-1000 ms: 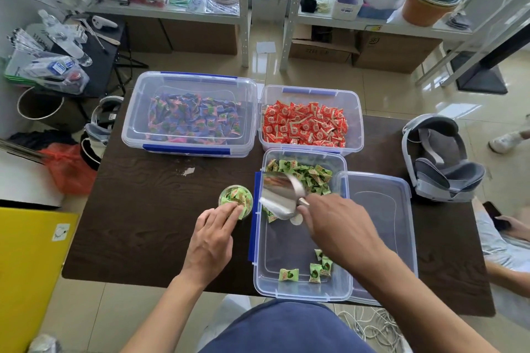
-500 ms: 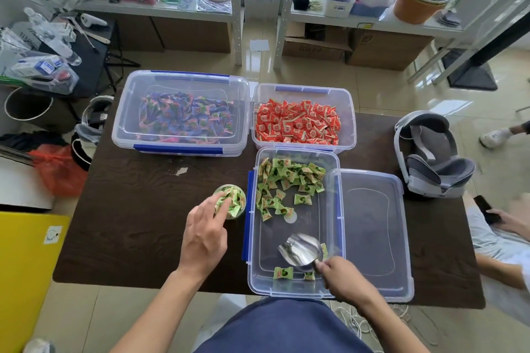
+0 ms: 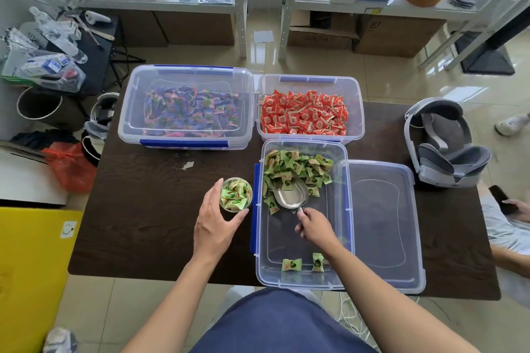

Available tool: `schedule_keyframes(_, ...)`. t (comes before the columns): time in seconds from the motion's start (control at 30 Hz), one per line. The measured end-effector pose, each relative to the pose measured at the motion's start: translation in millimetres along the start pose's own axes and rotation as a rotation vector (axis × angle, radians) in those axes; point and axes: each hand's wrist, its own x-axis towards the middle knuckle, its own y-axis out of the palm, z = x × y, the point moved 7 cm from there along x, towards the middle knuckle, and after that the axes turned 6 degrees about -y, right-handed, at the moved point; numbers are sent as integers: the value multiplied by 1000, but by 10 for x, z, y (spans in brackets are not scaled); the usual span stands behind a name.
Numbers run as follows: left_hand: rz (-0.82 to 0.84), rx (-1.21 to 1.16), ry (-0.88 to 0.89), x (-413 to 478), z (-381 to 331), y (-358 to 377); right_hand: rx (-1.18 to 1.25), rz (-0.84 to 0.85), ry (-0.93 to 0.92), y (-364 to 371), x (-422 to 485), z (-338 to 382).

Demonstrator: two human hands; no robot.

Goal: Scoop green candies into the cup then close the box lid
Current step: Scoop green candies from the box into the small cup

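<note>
On a dark surface (image 3: 143, 209) before cluttered shelves (image 3: 160, 3), the left hand (image 3: 213, 226) cups the cup (image 3: 235, 195); the right hand (image 3: 314, 228) grips a scoop (image 3: 291, 195), seemingly resting among green candies (image 3: 298, 166).

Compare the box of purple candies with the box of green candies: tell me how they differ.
The purple candy box has its lid on; the green candy box is open, its lid lying beside it. The purple box is wider. Its candies cover the floor; the green ones cluster at the far end, with a scoop inside. Both are clear plastic with blue latches.
</note>
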Motion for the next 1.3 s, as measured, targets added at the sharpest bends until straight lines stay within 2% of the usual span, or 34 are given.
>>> schedule_keyframes(0.23,-15,-42,-15,5,-34,-30,209,37,76,-22,14,-136)
schedule_keyframes(0.5,-25,-62,-13,22,-13,-58,139,9,-47,-252,-398,-90)
schedule_keyframes(0.63,-32,-66,-8,20,-1,-69,41,37,-167,-423,-656,130)
schedule_keyframes(0.8,-23,-73,4,26,-2,-75,-195,93,-307,-558,-956,655)
schedule_keyframes(1.0,-22,-83,8,14,21,-75,-447,144,-377,-423,-1125,1258)
schedule_keyframes(1.17,-31,-90,33,-8,-16,-98,-552,83,-407,-289,-1166,1593)
schedule_keyframes(1.3,-27,-107,40,-7,-5,-108,-749,-31,-442,-249,-1234,1764)
